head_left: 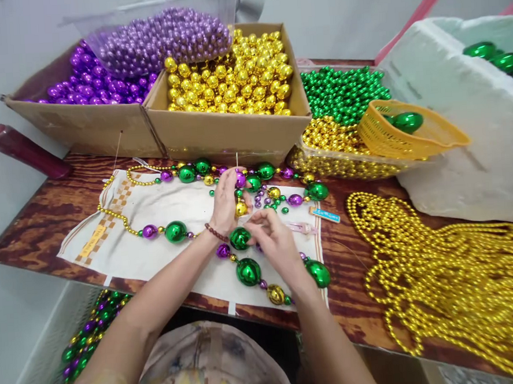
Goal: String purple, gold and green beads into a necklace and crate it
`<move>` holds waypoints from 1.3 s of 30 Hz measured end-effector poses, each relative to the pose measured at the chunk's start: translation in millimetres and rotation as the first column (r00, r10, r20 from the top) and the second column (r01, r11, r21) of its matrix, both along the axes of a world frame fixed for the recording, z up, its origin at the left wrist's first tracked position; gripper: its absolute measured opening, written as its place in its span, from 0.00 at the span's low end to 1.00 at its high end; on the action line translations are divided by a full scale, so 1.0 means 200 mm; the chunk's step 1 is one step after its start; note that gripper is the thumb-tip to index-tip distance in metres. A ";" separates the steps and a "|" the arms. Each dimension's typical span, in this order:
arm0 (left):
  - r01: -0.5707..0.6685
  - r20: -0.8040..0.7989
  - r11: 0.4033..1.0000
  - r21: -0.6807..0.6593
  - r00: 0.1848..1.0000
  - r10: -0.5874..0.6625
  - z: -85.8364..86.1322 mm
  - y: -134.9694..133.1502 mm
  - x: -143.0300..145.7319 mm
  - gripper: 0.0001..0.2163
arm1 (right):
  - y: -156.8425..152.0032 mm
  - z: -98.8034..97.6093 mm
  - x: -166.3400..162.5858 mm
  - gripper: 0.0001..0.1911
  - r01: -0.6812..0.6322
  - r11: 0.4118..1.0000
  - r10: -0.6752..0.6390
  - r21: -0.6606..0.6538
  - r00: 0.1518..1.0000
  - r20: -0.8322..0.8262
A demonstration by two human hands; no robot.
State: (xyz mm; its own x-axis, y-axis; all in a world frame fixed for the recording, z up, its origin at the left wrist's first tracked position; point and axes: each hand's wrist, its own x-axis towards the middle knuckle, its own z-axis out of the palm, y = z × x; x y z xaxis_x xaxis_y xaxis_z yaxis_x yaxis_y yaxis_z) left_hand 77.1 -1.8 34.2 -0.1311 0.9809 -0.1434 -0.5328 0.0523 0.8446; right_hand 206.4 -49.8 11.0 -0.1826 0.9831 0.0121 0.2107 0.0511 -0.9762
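Hands (226, 202) at beads (241, 238), between cardboard box (231, 138) and near edge of table (341, 268).

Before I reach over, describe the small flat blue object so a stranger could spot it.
On the brown wooden table, find the white cloth. At its right edge, below a shiny green oval bead and left of the long gold bead strands, lies the small flat blue object, the only blue thing there.

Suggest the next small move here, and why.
Perhaps ease the gold bead toward the large green bead: the gold one sits at the left hand, below a purple bead, and the right hand is at the green one.
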 end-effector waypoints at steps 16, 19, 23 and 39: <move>0.627 -0.514 0.779 0.022 0.675 -0.529 0.15 0.16 -0.11 0.06 | 0.53 0.14 0.12 0.15 0.210 0.977 -0.169 0.015 0.822 -0.544; 0.619 -0.425 0.785 0.005 0.712 -0.559 0.15 0.15 -0.11 0.04 | 0.46 0.13 0.10 0.14 0.078 0.997 -0.057 0.020 0.857 -0.513; 0.627 -0.405 0.778 -0.039 0.702 -0.586 0.14 0.14 -0.12 0.05 | 0.43 0.14 0.09 0.14 0.161 0.985 -0.105 0.065 0.850 -0.516; 0.284 -0.616 0.935 0.211 0.781 -0.098 -0.03 0.01 -0.05 0.06 | 0.35 0.42 0.27 0.12 0.225 0.947 -0.044 0.231 0.799 -0.600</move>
